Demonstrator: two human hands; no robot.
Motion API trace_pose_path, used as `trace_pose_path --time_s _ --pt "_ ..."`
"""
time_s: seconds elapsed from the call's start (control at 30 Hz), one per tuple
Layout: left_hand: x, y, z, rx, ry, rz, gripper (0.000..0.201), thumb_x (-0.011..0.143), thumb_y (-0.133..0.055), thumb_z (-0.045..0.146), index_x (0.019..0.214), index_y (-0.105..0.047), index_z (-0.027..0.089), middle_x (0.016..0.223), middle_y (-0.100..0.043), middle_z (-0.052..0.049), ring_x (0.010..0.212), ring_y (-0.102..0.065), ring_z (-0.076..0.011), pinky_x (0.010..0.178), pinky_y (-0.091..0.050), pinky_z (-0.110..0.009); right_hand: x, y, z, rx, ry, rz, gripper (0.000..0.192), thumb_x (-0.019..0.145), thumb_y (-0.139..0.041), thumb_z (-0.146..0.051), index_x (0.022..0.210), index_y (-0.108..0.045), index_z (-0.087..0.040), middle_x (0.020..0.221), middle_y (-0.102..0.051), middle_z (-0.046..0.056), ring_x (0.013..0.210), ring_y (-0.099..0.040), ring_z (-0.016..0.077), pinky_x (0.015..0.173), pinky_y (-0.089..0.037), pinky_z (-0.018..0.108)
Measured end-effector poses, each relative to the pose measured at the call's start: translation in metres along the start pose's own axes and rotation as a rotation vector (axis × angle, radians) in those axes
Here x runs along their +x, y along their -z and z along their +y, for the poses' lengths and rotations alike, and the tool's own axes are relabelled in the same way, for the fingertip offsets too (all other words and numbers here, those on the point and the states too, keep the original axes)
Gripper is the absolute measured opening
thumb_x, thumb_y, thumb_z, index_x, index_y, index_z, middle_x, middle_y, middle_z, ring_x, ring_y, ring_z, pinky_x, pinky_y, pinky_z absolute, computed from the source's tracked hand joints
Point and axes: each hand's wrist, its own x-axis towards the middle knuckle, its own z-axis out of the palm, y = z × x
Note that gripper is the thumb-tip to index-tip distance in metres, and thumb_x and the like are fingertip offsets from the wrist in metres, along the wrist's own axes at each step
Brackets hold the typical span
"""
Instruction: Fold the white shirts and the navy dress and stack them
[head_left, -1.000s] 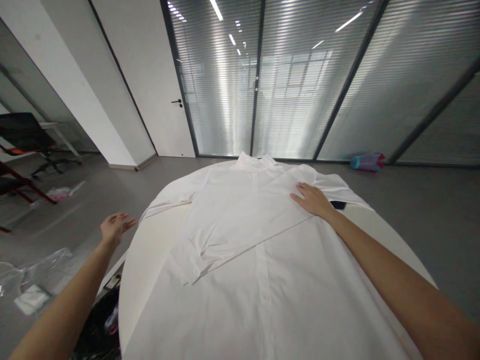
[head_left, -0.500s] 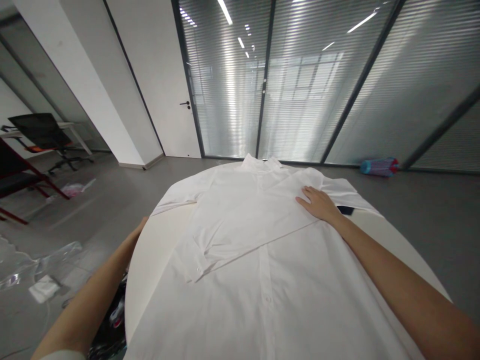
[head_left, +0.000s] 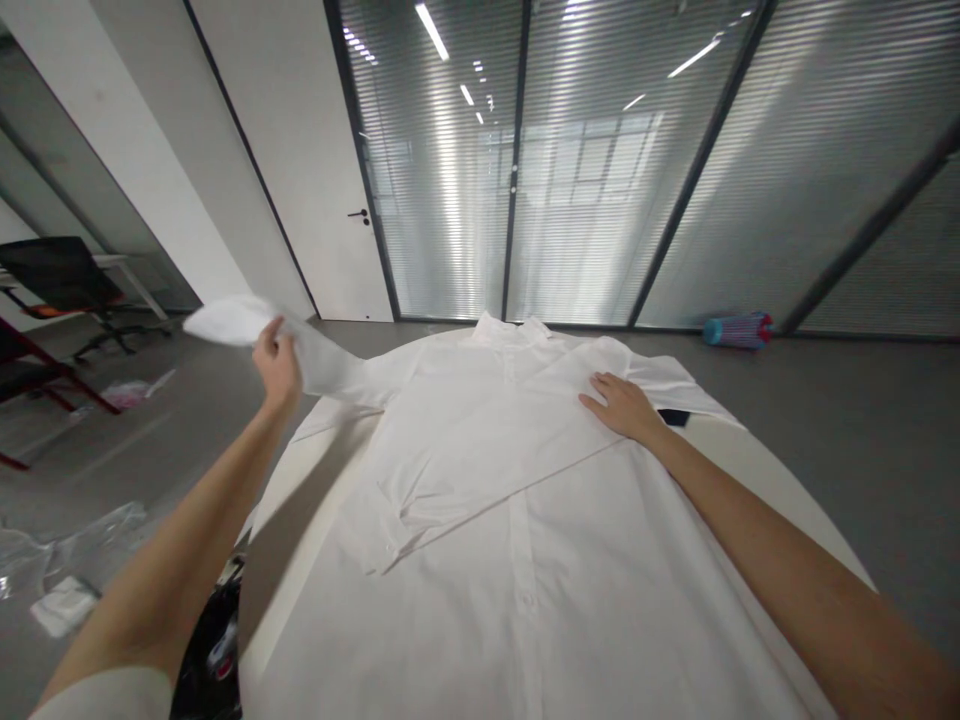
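A white button-up shirt (head_left: 465, 480) lies spread on a round white table (head_left: 300, 500), its collar at the far edge. One sleeve is folded slantwise across the front, its cuff near the left side of the body. My left hand (head_left: 277, 365) pinches the other sleeve (head_left: 330, 365) and holds it raised off the table's left edge, the cuff end blurred and sticking out past my fingers. Flat on the folded sleeve near the right shoulder rests my right hand (head_left: 622, 405), fingers spread. Beside that wrist a small dark object (head_left: 673, 417) shows from under the fabric.
Left of the table, a dark bag-like bundle (head_left: 210, 650) sits low by the edge, and clear plastic wrapping (head_left: 82, 545) lies on the floor. An office chair (head_left: 64, 280) and a red-framed chair (head_left: 30, 370) stand farther left. A blue-and-red striped item (head_left: 739, 330) lies by the glass wall.
My left hand has come up from beside the table's left edge, lifting the hanging sleeve with it. My right hand stays pressed on the shirt. The view has shifted slightly.
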Motion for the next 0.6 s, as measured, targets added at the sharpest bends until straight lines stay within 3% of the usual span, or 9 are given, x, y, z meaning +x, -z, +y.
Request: trace_pose_path --time_s 0.07,0.13,0.17,0.27,0.33,0.4,0.47,0.6 --pt "-0.015 -0.025 0.033 0.011 -0.234 0.003 0.057 0.096 -0.048 0.015 0.152 -0.033 0.016 0.146 -0.048 -0.008 0.136 -0.042 -0.0225 0.108 -0.04 -0.038 -0.003 0.005 -0.005 0.02 -0.055 0.062 0.049 0.094 -0.044 -0.049 0.125 -0.066 -0.019 0.141 -0.059 0.012 0.138 -0.044 0.0351 0.11 -0.037 0.056" --pt "-0.046 -0.057 0.055 0.108 -0.622 -0.101 0.067 0.094 -0.046 0.01 0.156 -0.021 0.008 0.156 -0.037 -0.015 0.14 -0.037 -0.0231 0.113 -0.033 -0.038 -0.005 0.011 -0.008 0.085 -0.114 0.169 0.044 0.093 -0.045 -0.047 0.119 -0.069 -0.02 0.133 -0.065 0.011 0.134 -0.046 0.0367 0.109 -0.036 0.059" --pt "-0.065 -0.073 0.061 0.169 -0.766 -0.211 0.07 0.095 -0.043 0.009 0.158 -0.014 0.004 0.155 -0.037 -0.02 0.138 -0.04 -0.024 0.111 -0.035 -0.038 -0.005 0.014 -0.009 0.144 -0.136 0.218 0.044 0.093 -0.044 -0.047 0.118 -0.069 -0.02 0.128 -0.068 0.012 0.13 -0.05 0.0363 0.108 -0.037 0.058" --pt "-0.12 -0.113 0.065 0.277 -0.981 -0.5 0.072 0.09 -0.046 0.006 0.158 -0.025 0.012 0.124 -0.066 -0.014 0.106 -0.064 -0.0234 0.094 -0.046 -0.035 -0.004 0.019 -0.009 0.443 -0.203 0.264 0.055 0.095 -0.039 -0.053 0.127 -0.063 -0.016 0.106 -0.075 0.013 0.107 -0.065 0.0311 0.099 -0.046 0.049" --pt "-0.144 -0.125 0.063 0.366 -1.101 -0.66 0.073 0.09 -0.044 0.004 0.158 -0.026 0.02 0.11 -0.07 -0.009 0.096 -0.066 -0.0233 0.089 -0.046 -0.036 -0.003 0.02 -0.007 0.651 -0.263 0.246 0.065 0.097 -0.03 -0.06 0.132 -0.058 -0.014 0.092 -0.076 0.011 0.091 -0.07 0.0268 0.092 -0.051 0.042" --pt "-0.154 -0.123 0.061 0.41 -1.135 -0.729 0.076 0.091 -0.044 0.006 0.16 -0.019 0.022 0.111 -0.069 -0.009 0.098 -0.066 -0.0239 0.09 -0.046 -0.037 -0.002 0.02 -0.006 0.752 -0.308 0.222 0.073 0.098 -0.019 -0.065 0.127 -0.062 -0.014 0.082 -0.075 0.009 0.085 -0.071 0.0244 0.091 -0.052 0.039" --pt "-0.15 -0.112 0.058 0.401 -1.079 -0.717 0.076 0.09 -0.051 0.012 0.159 -0.021 0.023 0.116 -0.068 -0.01 0.105 -0.064 -0.0248 0.093 -0.045 -0.037 -0.002 0.021 -0.006 0.746 -0.291 0.166 0.075 0.096 -0.018 -0.07 0.113 -0.069 -0.018 0.079 -0.075 0.007 0.088 -0.071 0.0241 0.096 -0.05 0.039" --pt "-0.125 -0.085 0.043 0.465 -0.948 -0.653 0.051 0.086 -0.061 0.022 0.137 -0.058 0.022 0.121 -0.066 -0.011 0.111 -0.06 -0.0291 0.095 -0.044 -0.042 0.001 0.033 -0.008 0.698 -0.131 -0.108 0.06 0.087 -0.046 -0.073 0.093 -0.075 -0.022 0.092 -0.077 0.006 0.097 -0.069 0.0281 0.095 -0.05 0.041"
